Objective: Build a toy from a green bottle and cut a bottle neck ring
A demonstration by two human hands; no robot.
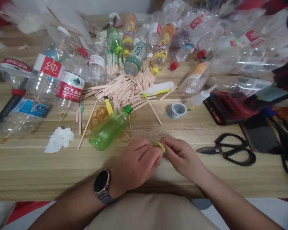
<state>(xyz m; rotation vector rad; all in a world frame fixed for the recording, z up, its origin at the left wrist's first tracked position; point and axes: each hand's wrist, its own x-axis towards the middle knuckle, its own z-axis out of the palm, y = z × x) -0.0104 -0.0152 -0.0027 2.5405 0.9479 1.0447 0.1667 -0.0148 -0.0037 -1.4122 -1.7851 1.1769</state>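
A small yellow-green ring [161, 147] is pinched between my two hands, just above the table's front part. My left hand [139, 163], with a watch on its wrist, has its fingers curled in on the ring's left side. From the other side, the thumb and fingers of my right hand [180, 155] close on the ring too. Lying just beyond my left hand is a clear green bottle [108, 129] with a green neck. To the right of my right hand lie black-handled scissors [227, 149]. A spool of thread [177, 110] stands beyond my hands, its loose end on the table.
Wooden sticks [124, 88] are heaped mid-table, with rubber bands [98, 116] and a glue bottle [159, 88] near them. Plastic bottles [70, 84] crowd the left and back. At right are a red and black power tool [232, 105] and a phone [261, 134]. Crumpled tissue [59, 139] lies left.
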